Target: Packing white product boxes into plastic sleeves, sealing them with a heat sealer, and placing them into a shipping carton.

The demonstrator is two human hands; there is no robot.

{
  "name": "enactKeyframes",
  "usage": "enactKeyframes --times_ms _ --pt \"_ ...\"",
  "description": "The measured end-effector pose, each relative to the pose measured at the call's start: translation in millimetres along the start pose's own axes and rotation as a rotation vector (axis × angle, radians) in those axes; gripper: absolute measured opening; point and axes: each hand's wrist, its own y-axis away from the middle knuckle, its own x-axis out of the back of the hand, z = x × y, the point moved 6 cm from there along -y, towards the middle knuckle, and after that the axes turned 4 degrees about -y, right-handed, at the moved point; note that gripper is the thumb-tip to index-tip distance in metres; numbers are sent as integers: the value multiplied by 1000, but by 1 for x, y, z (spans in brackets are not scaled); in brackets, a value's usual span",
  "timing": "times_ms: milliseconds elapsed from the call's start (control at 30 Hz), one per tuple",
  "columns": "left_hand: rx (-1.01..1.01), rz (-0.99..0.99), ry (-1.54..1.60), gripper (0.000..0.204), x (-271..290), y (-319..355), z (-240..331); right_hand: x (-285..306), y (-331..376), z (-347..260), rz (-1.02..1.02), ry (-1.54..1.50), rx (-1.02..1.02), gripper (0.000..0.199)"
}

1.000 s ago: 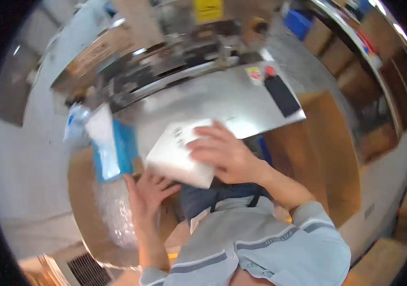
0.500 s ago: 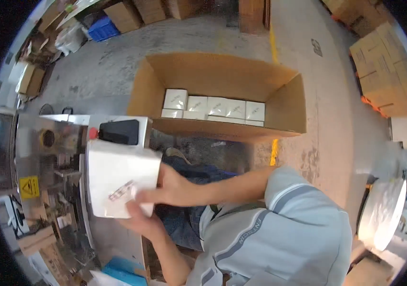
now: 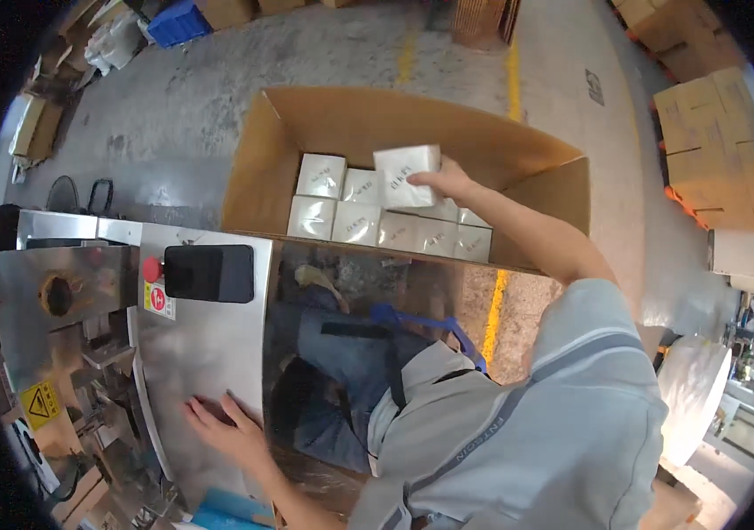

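My right hand (image 3: 447, 179) grips a small white box (image 3: 406, 174) with dark print on its face, fingers wrapped over its right side. It is held above the rows inside a large open cardboard carton (image 3: 350, 119). Several like white boxes (image 3: 357, 223) stand in two rows in that carton; the held one hides part of the back row. My left hand (image 3: 228, 431) lies on the metal tabletop (image 3: 204, 353) with its fingers spread, holding nothing.
A black phone (image 3: 210, 273) rests on the metal tabletop, beside a red button (image 3: 152, 269). Machine parts with a yellow warning label (image 3: 39, 404) stand at the left. A blue crate (image 3: 178, 23) is at the far left; stacked cartons (image 3: 717, 146) stand at the right.
Both hands were on a white box over the tabletop. Now my right hand has one over the carton, and my left hand is down on the tabletop. The carton's front row looks fuller.
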Motion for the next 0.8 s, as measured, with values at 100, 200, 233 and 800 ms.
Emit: enactKeyframes --times_ms 100,200,233,800 --pt "28 -45 11 63 -6 -1 -2 -26 -55 70 -6 -138 -204 60" --pt "25 -47 56 63 -8 -5 8 -36 -115 134 -13 -172 -368 58" --pt "15 -48 89 63 -11 -6 10 -43 -130 148 -26 -292 -305 54" --pt "-20 104 388 28 34 6 -9 -162 -69 14 -545 912 429 53"
